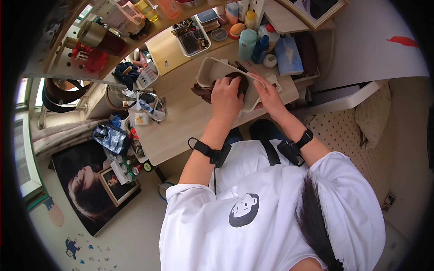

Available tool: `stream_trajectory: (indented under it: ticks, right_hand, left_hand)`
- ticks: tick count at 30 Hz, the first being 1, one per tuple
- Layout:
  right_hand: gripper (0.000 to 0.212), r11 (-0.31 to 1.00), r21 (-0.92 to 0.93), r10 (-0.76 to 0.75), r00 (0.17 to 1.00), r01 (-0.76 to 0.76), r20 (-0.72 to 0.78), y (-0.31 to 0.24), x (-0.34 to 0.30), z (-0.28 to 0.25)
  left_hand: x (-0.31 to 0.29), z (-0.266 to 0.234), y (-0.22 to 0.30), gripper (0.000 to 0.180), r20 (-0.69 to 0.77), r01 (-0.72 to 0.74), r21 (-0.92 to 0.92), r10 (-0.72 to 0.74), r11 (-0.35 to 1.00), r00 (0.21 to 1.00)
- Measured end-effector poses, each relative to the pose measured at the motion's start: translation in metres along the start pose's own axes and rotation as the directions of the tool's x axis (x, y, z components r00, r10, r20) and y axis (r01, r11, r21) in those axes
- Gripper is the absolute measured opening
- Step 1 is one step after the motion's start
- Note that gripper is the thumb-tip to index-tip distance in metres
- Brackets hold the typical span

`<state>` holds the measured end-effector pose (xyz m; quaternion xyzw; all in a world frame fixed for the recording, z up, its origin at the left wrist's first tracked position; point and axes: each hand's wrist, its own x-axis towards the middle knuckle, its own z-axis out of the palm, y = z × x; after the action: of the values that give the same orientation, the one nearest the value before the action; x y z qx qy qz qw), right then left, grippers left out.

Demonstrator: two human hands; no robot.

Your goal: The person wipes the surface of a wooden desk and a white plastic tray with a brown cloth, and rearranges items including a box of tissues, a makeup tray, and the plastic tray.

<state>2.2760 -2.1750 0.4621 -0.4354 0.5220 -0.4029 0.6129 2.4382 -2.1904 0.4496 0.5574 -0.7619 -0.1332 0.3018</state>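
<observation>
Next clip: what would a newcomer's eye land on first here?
At the centre of the wooden desk, both hands work at a beige pouch: the left hand presses on a dark brown item at its opening, and the right hand grips its right edge. Behind them stands a cluster of bottles, a teal bottle most noticeable. A framed portrait leans on the floor at lower left.

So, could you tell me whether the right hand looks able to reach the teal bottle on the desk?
Probably yes: the right hand rests on the beige tray, and the teal bottle stands just beyond it, nothing between.
</observation>
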Motion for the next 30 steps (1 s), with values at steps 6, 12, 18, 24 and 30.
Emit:
stream_trajectory:
  ticks: [6, 12, 18, 24, 30]
  right_hand:
    - [0.045, 0.996, -0.034, -0.081, 0.996, 0.082, 0.042, 0.022, -0.002, -0.002]
    - [0.044, 0.976, -0.165, -0.160, 0.983, 0.143, -0.094, 0.041, -0.005, -0.010]
    - [0.041, 0.945, -0.289, -0.190, 0.975, 0.151, -0.112, 0.024, -0.011, -0.001]
    - [0.034, 0.849, -0.472, -0.327, 0.937, 0.235, -0.122, -0.003, -0.020, 0.020]
    - [0.033, 0.846, -0.512, -0.259, 0.954, 0.149, -0.150, 0.008, -0.017, 0.003]
  left_hand:
    - [0.009, 0.001, -0.037, 0.044, -0.144, 0.081, 0.167, -0.057, 0.983, 0.988]
    - [-0.008, -0.013, -0.023, 0.037, 0.022, 0.255, 0.251, -0.269, 0.934, 0.963]
    - [-0.014, -0.022, -0.036, 0.038, -0.125, 0.091, 0.219, -0.065, 0.971, 0.990]
    - [-0.013, -0.013, -0.043, 0.029, -0.083, 0.157, 0.526, -0.133, 0.836, 0.988]
    - [-0.014, -0.039, -0.026, 0.021, 0.185, 0.299, 0.377, -0.388, 0.877, 0.903]
